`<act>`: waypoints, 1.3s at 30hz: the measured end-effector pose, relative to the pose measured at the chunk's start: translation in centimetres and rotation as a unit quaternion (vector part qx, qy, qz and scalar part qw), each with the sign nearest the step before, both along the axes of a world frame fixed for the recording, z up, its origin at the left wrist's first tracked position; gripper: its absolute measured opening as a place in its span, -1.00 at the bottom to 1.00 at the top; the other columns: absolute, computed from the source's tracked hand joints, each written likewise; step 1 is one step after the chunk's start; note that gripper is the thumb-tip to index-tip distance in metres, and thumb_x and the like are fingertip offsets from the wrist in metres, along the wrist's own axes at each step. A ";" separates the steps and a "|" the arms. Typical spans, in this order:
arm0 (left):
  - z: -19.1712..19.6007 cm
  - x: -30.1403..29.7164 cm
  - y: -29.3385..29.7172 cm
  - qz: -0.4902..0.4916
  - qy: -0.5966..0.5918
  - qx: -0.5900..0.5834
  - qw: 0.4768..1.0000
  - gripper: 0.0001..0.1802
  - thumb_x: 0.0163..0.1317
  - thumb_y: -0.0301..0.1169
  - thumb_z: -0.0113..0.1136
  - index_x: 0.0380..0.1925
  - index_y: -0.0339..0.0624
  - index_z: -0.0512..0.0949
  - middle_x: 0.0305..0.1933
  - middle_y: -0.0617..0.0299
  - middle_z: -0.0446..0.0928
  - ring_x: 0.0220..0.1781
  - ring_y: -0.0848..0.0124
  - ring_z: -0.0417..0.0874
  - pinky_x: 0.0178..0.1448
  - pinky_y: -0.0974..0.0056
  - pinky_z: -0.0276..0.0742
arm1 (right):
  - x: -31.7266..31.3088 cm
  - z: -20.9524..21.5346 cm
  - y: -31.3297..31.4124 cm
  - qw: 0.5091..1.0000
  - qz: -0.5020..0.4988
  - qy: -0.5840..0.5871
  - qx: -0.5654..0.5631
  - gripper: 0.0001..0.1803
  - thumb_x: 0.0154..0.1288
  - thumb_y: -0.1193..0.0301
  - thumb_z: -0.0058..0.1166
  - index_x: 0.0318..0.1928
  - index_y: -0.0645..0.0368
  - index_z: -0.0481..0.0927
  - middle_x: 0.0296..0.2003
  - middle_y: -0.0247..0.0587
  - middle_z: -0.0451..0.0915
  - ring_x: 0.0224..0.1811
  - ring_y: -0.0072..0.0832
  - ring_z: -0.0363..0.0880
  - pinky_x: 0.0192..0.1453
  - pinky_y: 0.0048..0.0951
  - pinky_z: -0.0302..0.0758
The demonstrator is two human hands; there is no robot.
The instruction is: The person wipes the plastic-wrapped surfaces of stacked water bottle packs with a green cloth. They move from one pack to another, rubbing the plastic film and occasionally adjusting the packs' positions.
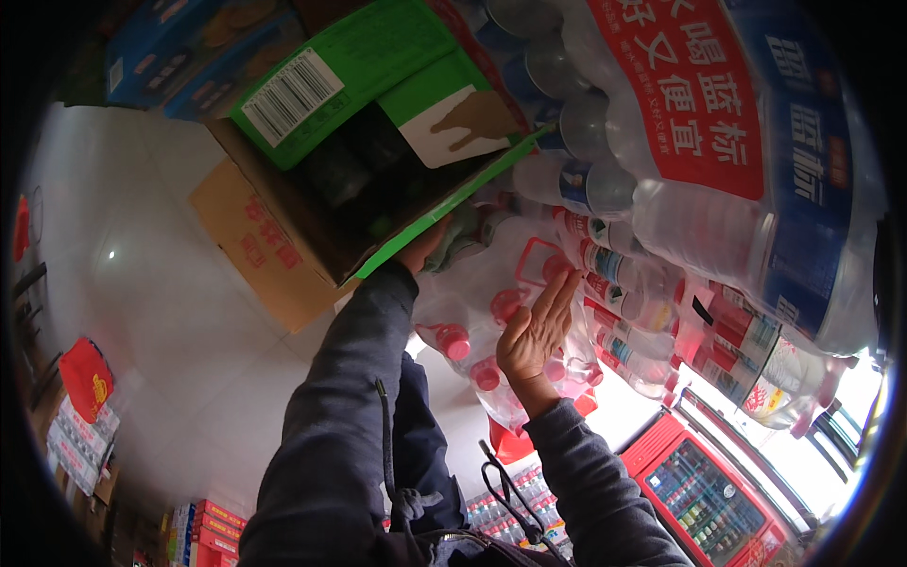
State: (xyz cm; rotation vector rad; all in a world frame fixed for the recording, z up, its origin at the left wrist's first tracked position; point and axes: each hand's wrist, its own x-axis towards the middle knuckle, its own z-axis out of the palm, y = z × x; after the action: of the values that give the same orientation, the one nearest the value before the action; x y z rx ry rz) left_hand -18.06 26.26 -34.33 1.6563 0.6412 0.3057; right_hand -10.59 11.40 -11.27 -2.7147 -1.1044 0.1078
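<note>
Clear-wrapped bottle pack (510, 304), red-capped, lies in front of the wearer, below and right of the open box, between the two hands' side of the stack and the body. The film bunches round the bottles, presumably to keep them together as one load.

Nearest: dark-sleeved left forearm (331, 387), running up from the lower edge, long and nearly straight. Left hand (423, 251) is tucked beneath the box's green edge, beside a crumpled grey-green item (460, 236). Its fingers are hidden; cannot tell how far closed they are or what they hold. Placed low there, it may be steadying the box from beneath.

Right forearm (595, 482) is shorter in view, rising to the right hand (537, 335): palm bared, fingers straight and together, thumb apart, gripping nothing. It overlaps the pack; whether skin meets film, cannot tell. A flat palm suits bracing more than pinching.

Open box (321, 66), green and brown, tilts with its mouth toward the wearer, flaps spread, dark inside.

Right, a blue-labelled bottle pack (699, 104) sits high, with more bottles (624, 302) lying on their sides in view.

Farther: pale floor (151, 246), red drinks cooler (652, 444).
</note>
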 end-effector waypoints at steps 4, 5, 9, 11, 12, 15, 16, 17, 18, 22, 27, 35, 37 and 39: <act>0.6 -2.8 -0.6 0.184 -0.108 -0.384 0.898 -0.48 0.36 -0.12 -0.01 0.20 -0.18 0.33 0.21 0.18 0.41 0.17 0.35 0.48 0.27 0.28 0.35 | 0.0 -0.1 -0.1 1.000 0.001 0.000 -0.001 -0.25 0.39 0.10 -0.49 0.41 0.36 -0.16 0.40 0.32 -0.15 0.44 0.13 -0.08 0.39 -0.08 -0.03; 1.5 -3.4 -0.7 0.238 -0.103 -0.504 0.824 -0.46 0.37 -0.09 -0.02 0.21 -0.19 0.31 0.21 0.18 0.42 0.15 0.36 0.48 0.27 0.28 0.36 | 0.0 -0.1 -0.1 1.000 0.002 0.000 -0.002 -0.25 0.39 0.10 -0.49 0.41 0.36 -0.16 0.40 0.32 -0.16 0.44 0.12 -0.09 0.39 -0.08 -0.03; 8.1 -6.3 -0.9 0.274 -0.172 -0.595 0.736 -0.44 0.36 -0.06 -0.04 0.21 -0.20 0.31 0.19 0.19 0.42 0.14 0.36 0.48 0.25 0.28 0.38 | 0.0 -0.1 -0.2 1.000 0.003 0.003 -0.006 -0.25 0.39 0.08 -0.51 0.41 0.35 -0.17 0.41 0.30 -0.18 0.45 0.10 -0.12 0.39 -0.08 -0.05; 11.9 -7.9 -1.2 0.340 -0.067 -0.553 0.758 -0.44 0.36 -0.08 -0.05 0.21 -0.22 0.31 0.19 0.17 0.41 0.15 0.35 0.46 0.26 0.28 0.34 | 0.0 -0.1 -0.2 1.000 0.000 0.005 -0.007 -0.24 0.39 0.07 -0.53 0.42 0.34 -0.18 0.41 0.29 -0.19 0.46 0.08 -0.13 0.40 -0.08 -0.06; 13.8 -8.7 -1.4 0.367 -0.024 -0.526 0.767 -0.44 0.36 -0.09 -0.06 0.21 -0.23 0.31 0.18 0.16 0.41 0.16 0.34 0.46 0.26 0.28 0.33 | 0.0 -0.1 -0.2 1.000 -0.001 0.006 -0.011 -0.24 0.39 0.06 -0.54 0.42 0.33 -0.18 0.41 0.28 -0.19 0.46 0.08 -0.13 0.40 -0.08 -0.06; 18.6 -11.7 -2.0 0.311 0.065 -0.313 0.895 -0.46 0.35 -0.14 -0.08 0.20 -0.28 0.30 0.16 0.15 0.41 0.15 0.34 0.43 0.26 0.27 0.28 | 0.0 -0.1 -0.3 1.000 -0.004 0.009 -0.018 -0.24 0.40 0.05 -0.55 0.42 0.32 -0.20 0.42 0.27 -0.21 0.46 0.07 -0.14 0.41 -0.09 -0.08; 19.8 -12.2 -2.3 0.296 0.080 -0.303 0.902 -0.50 0.35 -0.12 -0.08 0.11 -0.29 0.36 0.06 0.15 0.46 0.08 0.33 0.47 0.18 0.25 0.32 | 0.0 0.0 -0.3 1.000 -0.005 0.010 -0.018 -0.24 0.40 0.05 -0.56 0.42 0.32 -0.20 0.42 0.26 -0.21 0.46 0.07 -0.14 0.42 -0.09 -0.08; 20.8 -12.5 -2.8 0.280 0.096 -0.293 0.909 -0.52 0.34 -0.10 -0.07 0.02 -0.30 0.42 -0.03 0.15 0.51 0.02 0.33 0.50 0.10 0.24 0.35 | 0.0 -0.1 -0.2 1.000 -0.006 0.011 -0.017 -0.24 0.40 0.05 -0.56 0.43 0.31 -0.21 0.42 0.26 -0.21 0.46 0.07 -0.15 0.42 -0.09 -0.09; 21.4 -12.5 -3.1 0.268 0.084 -0.295 0.913 -0.53 0.33 -0.08 -0.07 -0.07 -0.31 0.47 -0.13 0.15 0.57 -0.05 0.33 0.53 0.02 0.22 0.39 | -0.1 0.0 -0.3 1.000 -0.007 0.011 -0.020 -0.24 0.40 0.05 -0.56 0.43 0.31 -0.21 0.42 0.26 -0.21 0.47 0.06 -0.15 0.42 -0.09 -0.09; 21.5 -8.9 -6.3 0.093 0.046 -0.225 0.969 -0.33 0.32 -0.13 -0.03 0.31 -0.27 0.11 0.45 -0.31 -0.27 0.48 -0.21 -0.18 0.49 -0.01 -0.32 | -0.2 0.2 -0.1 1.000 -0.010 0.027 -0.009 -0.25 0.40 0.07 -0.53 0.43 0.30 -0.20 0.42 0.27 -0.23 0.47 0.07 -0.20 0.43 -0.03 -0.15; 19.4 -7.0 -7.5 0.198 0.018 -0.220 0.955 -0.39 0.29 -0.19 -0.01 0.28 -0.20 0.18 0.35 -0.25 0.11 0.37 -0.23 -0.01 0.44 -0.13 -0.27 | -1.1 1.8 0.0 0.998 0.052 0.021 -0.038 -0.25 0.36 0.12 -0.28 0.41 0.27 -0.10 0.42 0.28 -0.28 0.47 0.17 -0.32 0.43 0.14 -0.34; 15.6 -7.0 -5.0 0.049 0.035 -0.179 0.982 -0.54 0.20 -0.17 0.04 0.09 -0.08 0.44 0.29 -0.24 0.18 0.28 -0.21 0.15 0.36 -0.05 0.02 | -6.5 1.1 1.8 0.990 0.078 0.101 -0.054 -0.15 0.27 0.05 -0.09 0.38 0.34 -0.02 0.41 0.28 -0.25 0.47 0.22 -0.44 0.38 0.29 -0.47; 14.8 -6.6 -4.6 0.079 0.070 -0.198 0.975 -0.48 0.17 -0.11 0.06 0.11 -0.09 0.41 0.26 -0.24 0.23 0.29 -0.20 0.16 0.35 -0.03 0.07 | -6.7 0.9 2.0 0.992 0.064 0.099 -0.049 -0.15 0.27 0.06 -0.10 0.38 0.34 -0.05 0.42 0.28 -0.26 0.47 0.23 -0.44 0.38 0.28 -0.48; 14.1 -6.3 -4.0 0.073 0.057 -0.249 0.964 -0.40 0.14 -0.07 0.07 0.14 -0.13 0.37 0.22 -0.23 0.30 0.29 -0.17 0.21 0.35 0.00 0.10 | -6.7 0.8 1.9 0.992 0.069 0.097 -0.050 -0.15 0.27 0.07 -0.10 0.39 0.32 -0.06 0.42 0.27 -0.26 0.46 0.23 -0.45 0.38 0.28 -0.48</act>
State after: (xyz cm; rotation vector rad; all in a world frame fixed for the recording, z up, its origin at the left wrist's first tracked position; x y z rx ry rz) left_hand -24.33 22.26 -20.24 1.1512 0.8513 0.1385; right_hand -17.31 13.32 -10.46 -2.6409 -1.2560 0.4510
